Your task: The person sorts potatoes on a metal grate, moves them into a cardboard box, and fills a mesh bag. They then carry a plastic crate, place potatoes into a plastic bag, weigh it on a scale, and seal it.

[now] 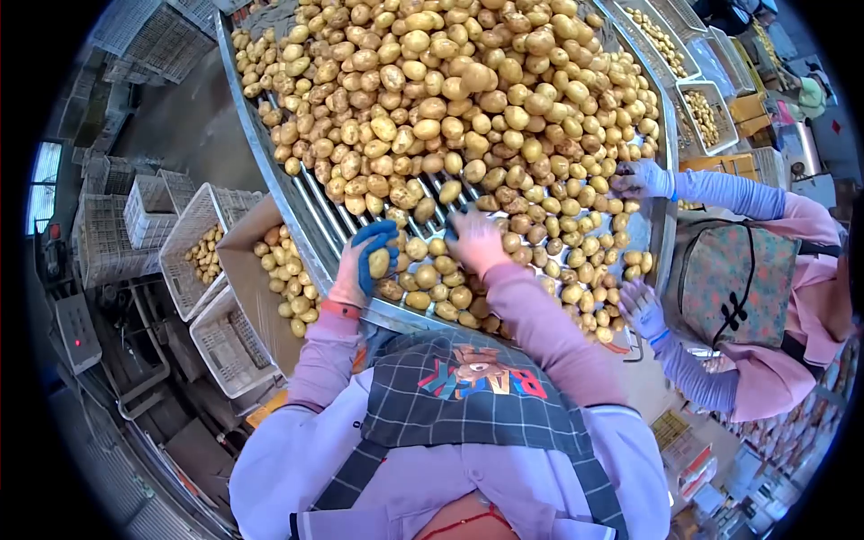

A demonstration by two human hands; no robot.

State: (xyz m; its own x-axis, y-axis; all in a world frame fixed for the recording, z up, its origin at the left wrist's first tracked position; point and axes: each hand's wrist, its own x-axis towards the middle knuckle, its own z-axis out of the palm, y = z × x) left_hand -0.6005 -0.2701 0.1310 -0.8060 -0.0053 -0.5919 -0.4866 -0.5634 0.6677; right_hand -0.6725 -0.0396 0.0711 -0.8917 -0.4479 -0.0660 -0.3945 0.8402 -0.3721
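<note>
My left hand (pixel 364 256), in a blue glove, is closed around a potato (pixel 379 263) at the near left edge of the sorting table. My right hand (pixel 477 239) reaches in among the potatoes near the metal rollers, to the right of my left hand. Motion smears its fingers, so I cannot make out whether it holds anything. A large heap of potatoes (pixel 432 99) covers the far part of the table. A looser layer of potatoes (pixel 432 279) lies between my hands and the near edge. Bare metal rollers (pixel 326 202) show at the left.
A raised metal rim (pixel 261 148) borders the table. To the left are a cardboard-sided bin of potatoes (pixel 286 274) and a white plastic crate (pixel 232 346). At the right edge, a co-worker's gloved hands (pixel 642 306) are at the potatoes. Crates of potatoes (pixel 706 117) stand beyond.
</note>
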